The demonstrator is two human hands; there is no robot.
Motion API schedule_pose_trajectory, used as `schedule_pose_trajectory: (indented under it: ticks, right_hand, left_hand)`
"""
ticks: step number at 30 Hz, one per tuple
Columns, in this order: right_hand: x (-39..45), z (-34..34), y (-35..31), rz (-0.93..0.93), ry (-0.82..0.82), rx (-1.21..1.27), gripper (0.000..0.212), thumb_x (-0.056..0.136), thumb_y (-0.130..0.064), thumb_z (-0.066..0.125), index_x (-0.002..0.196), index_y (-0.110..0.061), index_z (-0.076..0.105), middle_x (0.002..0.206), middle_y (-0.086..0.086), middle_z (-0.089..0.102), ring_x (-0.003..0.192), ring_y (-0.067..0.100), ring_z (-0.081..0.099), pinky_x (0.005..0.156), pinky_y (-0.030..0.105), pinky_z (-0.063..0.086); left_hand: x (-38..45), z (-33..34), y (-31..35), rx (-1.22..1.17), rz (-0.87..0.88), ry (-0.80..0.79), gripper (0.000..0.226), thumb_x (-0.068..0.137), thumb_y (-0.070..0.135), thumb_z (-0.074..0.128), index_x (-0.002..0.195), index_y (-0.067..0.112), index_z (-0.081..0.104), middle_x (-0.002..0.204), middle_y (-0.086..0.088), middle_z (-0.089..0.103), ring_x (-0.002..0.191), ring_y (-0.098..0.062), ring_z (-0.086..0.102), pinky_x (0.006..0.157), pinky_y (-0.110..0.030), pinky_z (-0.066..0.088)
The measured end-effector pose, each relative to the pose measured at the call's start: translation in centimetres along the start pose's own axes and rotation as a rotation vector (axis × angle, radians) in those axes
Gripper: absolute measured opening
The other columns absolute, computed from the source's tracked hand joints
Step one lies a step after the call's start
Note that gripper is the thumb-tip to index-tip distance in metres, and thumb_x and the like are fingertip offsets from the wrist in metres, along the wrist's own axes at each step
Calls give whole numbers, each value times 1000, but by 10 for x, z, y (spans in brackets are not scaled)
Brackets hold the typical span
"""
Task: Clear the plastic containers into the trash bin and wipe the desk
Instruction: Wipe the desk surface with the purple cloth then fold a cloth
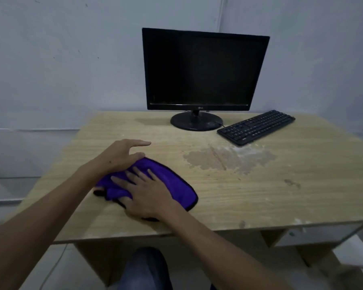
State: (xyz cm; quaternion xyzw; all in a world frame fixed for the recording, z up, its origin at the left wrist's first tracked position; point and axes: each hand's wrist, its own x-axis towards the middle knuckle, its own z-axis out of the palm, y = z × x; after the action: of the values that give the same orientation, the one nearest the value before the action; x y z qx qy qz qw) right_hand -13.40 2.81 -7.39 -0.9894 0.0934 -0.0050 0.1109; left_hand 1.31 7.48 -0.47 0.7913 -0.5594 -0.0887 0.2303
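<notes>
Left grip (122,155) loosely curled on the far-left edge of the purple cloth (176,185), forefinger stretched out, not clamped; right grip (147,195) flat and spread, palm pressing the cloth onto the desk (281,206). No plastic containers or trash bin in view — judged already cleared, wiping in hand. Best done with the cloth bunched flat under the right palm, swept in overlapping passes rightward toward the pale, blotchy stain (228,160) at mid-desk. Further right, keyboard (256,127) close beside the stain, monitor (203,72) behind — worth stopping short of both, minding the cable.
</notes>
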Motion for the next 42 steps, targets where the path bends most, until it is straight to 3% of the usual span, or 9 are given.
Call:
schedule_pose_trajectory:
  ticks: [5,8,17,20,23,26,31,36,42]
  right_hand:
    - [-32,-4,28,-246,-19,-28,56,111,-44,31,164,-43,14,174,-8,9,160,14,-1,128,40,-6]
    - [-68,-9,63,-225,-9,-11,57,110,-43,36,163,-47,15,173,-14,10,160,8,-2,128,35,-6]
    - [-192,-38,191,393,85,-26,54,108,-55,30,158,-58,10,172,-17,8,160,10,3,130,42,4]
    - [-192,-36,187,656,150,-36,57,106,-61,24,161,-53,9,174,-12,8,161,17,4,128,45,3]
    - [-164,-27,149,728,163,-3,63,105,-64,20,164,-46,5,175,-6,1,161,23,-2,128,50,-3]
    - [-133,-18,108,613,151,-8,63,105,-62,21,164,-45,4,175,-5,-2,161,24,-5,128,51,-5]
    - [-95,-12,62,143,18,24,61,106,-62,28,163,-43,17,174,-6,5,161,17,-3,128,47,-7]
    - [-122,-33,59,-65,147,187,71,94,-67,59,157,-39,40,166,-8,36,153,11,28,124,34,10]
    - [-170,-37,66,-180,258,-65,60,80,-73,69,119,-28,61,129,-10,57,116,11,53,103,27,40]
  left_hand:
    - [-20,-2,-27,-14,-51,8,42,102,24,62,143,32,59,149,2,57,140,-19,50,100,-20,35]
    - [-19,4,-28,-41,-35,0,39,100,25,65,139,30,62,146,2,60,140,-18,50,102,-21,34]
    - [-6,34,40,-68,96,-56,42,100,29,65,142,35,60,148,6,58,141,-16,49,106,-25,38]
    - [-8,46,61,-90,123,-90,44,100,29,65,143,36,59,148,8,58,140,-13,50,105,-23,37]
    - [-14,54,76,-73,134,-111,46,100,31,64,144,39,56,150,9,56,140,-13,50,105,-23,38]
    - [-20,56,83,-45,128,-99,48,99,25,65,145,37,56,148,8,57,137,-13,52,99,-16,34]
    - [-31,45,72,0,37,-156,59,95,1,54,141,37,59,144,2,60,114,-12,62,81,-13,46]
    - [-51,36,59,140,-19,-265,46,100,11,54,140,32,59,150,2,55,121,-13,59,99,-26,50]
    - [-71,16,58,160,74,-338,56,88,31,76,138,44,56,160,12,35,145,-11,31,116,-34,30]
